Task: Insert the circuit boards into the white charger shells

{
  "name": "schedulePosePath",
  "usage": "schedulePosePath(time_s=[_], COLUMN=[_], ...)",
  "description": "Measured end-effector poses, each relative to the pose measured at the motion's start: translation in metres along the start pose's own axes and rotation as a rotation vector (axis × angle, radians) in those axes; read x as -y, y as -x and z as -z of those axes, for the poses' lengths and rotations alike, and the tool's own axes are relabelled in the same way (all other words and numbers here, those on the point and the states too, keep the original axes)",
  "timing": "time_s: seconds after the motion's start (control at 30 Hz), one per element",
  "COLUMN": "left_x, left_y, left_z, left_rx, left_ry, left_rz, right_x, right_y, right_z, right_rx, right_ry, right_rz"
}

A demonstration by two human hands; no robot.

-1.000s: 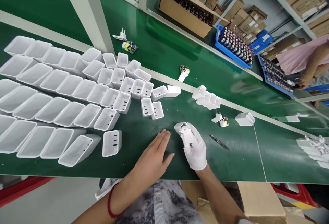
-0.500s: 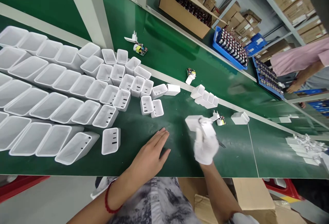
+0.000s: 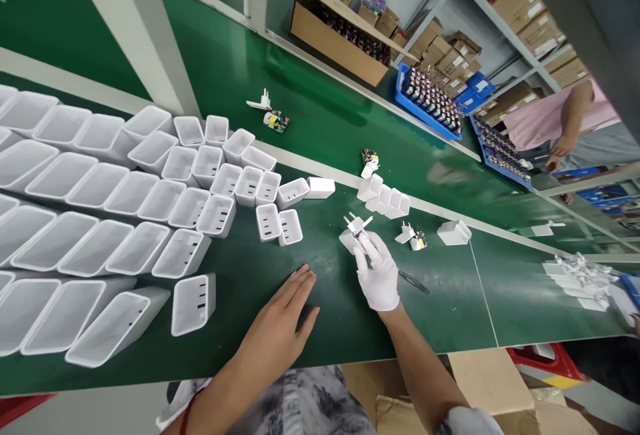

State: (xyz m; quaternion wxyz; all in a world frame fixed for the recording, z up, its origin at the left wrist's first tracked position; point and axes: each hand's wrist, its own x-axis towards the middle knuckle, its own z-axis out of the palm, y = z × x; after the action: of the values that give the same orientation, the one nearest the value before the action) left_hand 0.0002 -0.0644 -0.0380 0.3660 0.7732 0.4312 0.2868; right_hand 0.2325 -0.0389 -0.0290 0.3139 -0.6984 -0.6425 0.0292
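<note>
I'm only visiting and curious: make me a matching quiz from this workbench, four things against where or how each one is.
Things:
1. left hand
2. right hand
3. tweezers
4. blue tray

States:
A. lying loose on the green table
B. gloved, fingers holding a white plug piece
C. bare, palm down on the table
D. at the far side, full of small parts

Pairs: 1-C, 2-B, 3-A, 4-D.
</note>
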Motion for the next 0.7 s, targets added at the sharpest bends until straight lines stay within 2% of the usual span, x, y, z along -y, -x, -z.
schedulePosePath(time_s=[0.07,0.1,0.23,0.3,0.37,0.47,0.53,0.6,0.63,0.7], left_x=[0.000,-0.001,-0.001,-0.001,-0.004,-0.010,-0.014,-0.016,-0.015,-0.012], left_y=[-0.001,-0.002,-0.008,-0.014,-0.021,-0.034,-0.044,-0.055,-0.060,-0.069], left_z=[0.002,0.002,0.006,0.006,0.008,0.016,0.024,0.033,0.037,0.043], left_rx=[0.027,0.035,0.012,-0.015,-0.043,-0.089,-0.181,-0.300,-0.349,-0.406], left_ry=[-0.027,-0.040,-0.098,-0.118,-0.124,-0.154,-0.213,-0.314,-0.382,-0.535], left_rz=[0.004,0.007,0.003,-0.012,-0.031,-0.056,-0.128,-0.229,-0.264,-0.262], right_x=[0.003,0.006,0.010,0.007,0.001,-0.012,-0.029,-0.056,-0.073,-0.111], right_y=[-0.008,-0.014,-0.039,-0.049,-0.058,-0.073,-0.093,-0.122,-0.140,-0.176], right_z=[0.010,0.017,0.044,0.052,0.059,0.071,0.081,0.089,0.091,0.088], right_rx=[-0.011,-0.021,0.004,0.020,0.008,0.003,-0.029,-0.119,-0.176,-0.210], right_ry=[-0.110,-0.242,-0.978,-1.126,-1.164,-1.019,-0.883,-0.620,-0.319,-0.035], right_rz=[-0.094,-0.182,-0.535,-0.596,-0.621,-0.539,-0.449,-0.383,-0.348,-0.374])
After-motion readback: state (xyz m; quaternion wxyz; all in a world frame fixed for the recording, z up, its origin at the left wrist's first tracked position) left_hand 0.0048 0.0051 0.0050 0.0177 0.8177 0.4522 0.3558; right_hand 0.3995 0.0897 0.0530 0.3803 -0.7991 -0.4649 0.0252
